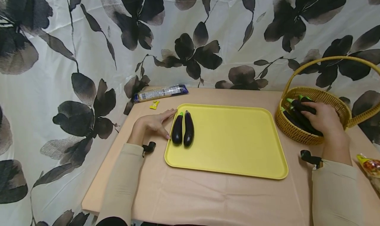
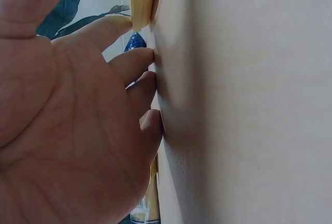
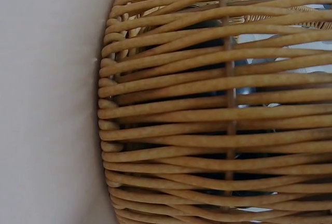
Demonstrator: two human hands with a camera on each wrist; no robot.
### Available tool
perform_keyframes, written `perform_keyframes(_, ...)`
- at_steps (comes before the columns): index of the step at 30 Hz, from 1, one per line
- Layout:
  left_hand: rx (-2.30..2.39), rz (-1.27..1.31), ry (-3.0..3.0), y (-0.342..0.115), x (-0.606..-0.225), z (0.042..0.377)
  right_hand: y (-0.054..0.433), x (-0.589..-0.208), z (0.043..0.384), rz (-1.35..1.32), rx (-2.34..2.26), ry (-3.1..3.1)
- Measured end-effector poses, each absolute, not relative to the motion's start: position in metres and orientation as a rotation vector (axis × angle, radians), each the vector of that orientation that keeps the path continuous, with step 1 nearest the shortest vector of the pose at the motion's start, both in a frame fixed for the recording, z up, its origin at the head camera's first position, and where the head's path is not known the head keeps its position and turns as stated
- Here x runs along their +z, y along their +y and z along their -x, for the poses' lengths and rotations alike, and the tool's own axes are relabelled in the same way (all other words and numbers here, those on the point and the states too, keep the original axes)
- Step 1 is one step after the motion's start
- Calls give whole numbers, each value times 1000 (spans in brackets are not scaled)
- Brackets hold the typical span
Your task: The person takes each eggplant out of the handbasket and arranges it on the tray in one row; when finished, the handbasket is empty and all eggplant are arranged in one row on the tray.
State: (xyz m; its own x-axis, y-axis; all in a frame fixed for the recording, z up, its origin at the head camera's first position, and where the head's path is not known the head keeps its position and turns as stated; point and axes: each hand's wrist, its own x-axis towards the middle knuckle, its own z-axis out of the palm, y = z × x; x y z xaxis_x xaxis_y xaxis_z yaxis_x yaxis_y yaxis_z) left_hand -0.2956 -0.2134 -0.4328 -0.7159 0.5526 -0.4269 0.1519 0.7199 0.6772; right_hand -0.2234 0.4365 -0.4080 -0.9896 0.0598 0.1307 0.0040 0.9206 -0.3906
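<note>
Two dark purple eggplants [image 1: 189,128] lie side by side at the left end of a yellow tray [image 1: 234,140]. My left hand [image 1: 152,123] rests at the tray's left edge, fingers spread, thumb and a fingertip right at the rim; the left wrist view shows its palm [image 2: 78,115] facing the camera. My right hand [image 1: 325,119] reaches into a wicker basket [image 1: 298,136] and grips an eggplant [image 1: 300,105] with a green cap. More eggplants [image 1: 300,119] lie under that hand. In the right wrist view, the basket's woven side [image 3: 223,115] hides the hand.
A long blue-and-gold packet [image 1: 160,93] and a small yellow wrapper [image 1: 154,104] lie behind my left hand. The basket's tall handle [image 1: 335,58] arches above its opening. Another colourful packet [image 1: 371,166] lies at the table's right side. A floral curtain [image 1: 184,28] hangs behind.
</note>
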Motion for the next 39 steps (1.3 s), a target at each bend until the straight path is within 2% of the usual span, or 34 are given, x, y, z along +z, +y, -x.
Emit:
perform_keyframes(7, 809, -529, 2308, -213, -431, 295, 435, -409, 221, 139, 592, -2969)
perform_keyframes(21, 812, -545, 2306, -213, -432, 294, 434, -407, 219, 94, 677, -2929)
perform_keyframes(32, 822, -541, 2298, -213, -431, 294, 427, -383, 213, 138, 912, -2814)
perform_keyframes(39, 838, -543, 2295, -212, -433, 295, 423, -373, 208, 160, 892, -2773)
